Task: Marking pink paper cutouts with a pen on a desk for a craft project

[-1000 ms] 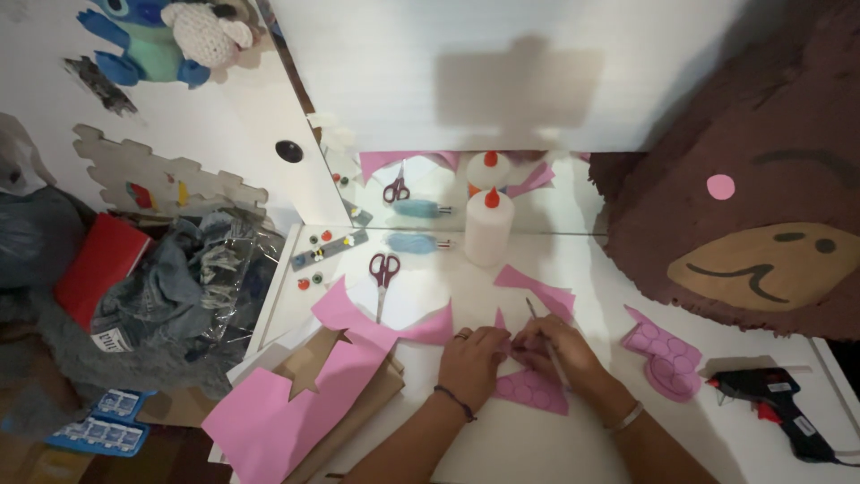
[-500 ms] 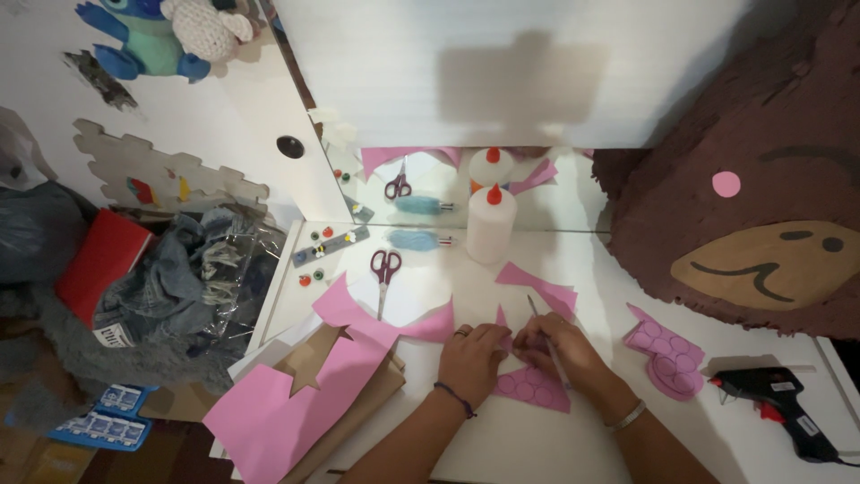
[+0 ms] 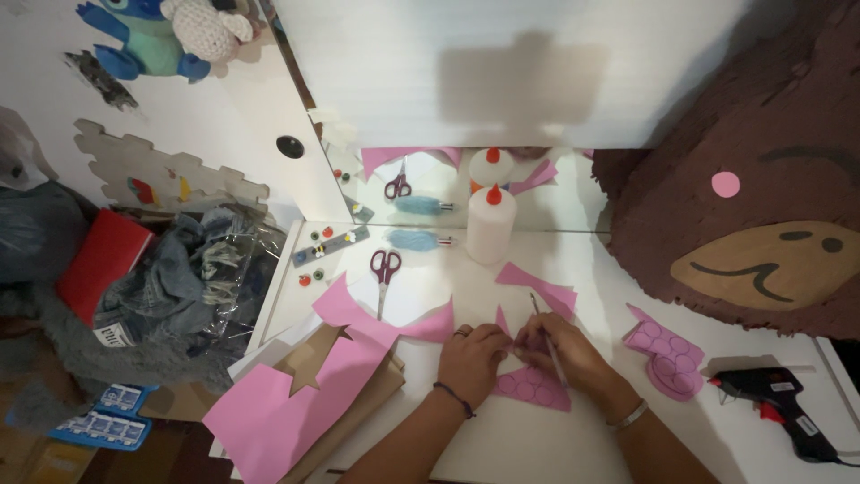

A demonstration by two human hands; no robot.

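Right hand point(image 3: 563, 351) was closed around a thin pencil point(image 3: 546, 339), whose long axis ran from upper left, away from the person, down toward the wrist, the tip hidden between the two hands. Left hand point(image 3: 472, 354) lay flat with fingers curled, pressing a pink sheet marked with circles point(image 3: 533, 385) onto the white counter point(image 3: 537, 439). That sheet lay directly beneath and just nearer the person than both hands, which touched above its upper edge. Scissors point(image 3: 384, 271) rested well apart, toward the back left.
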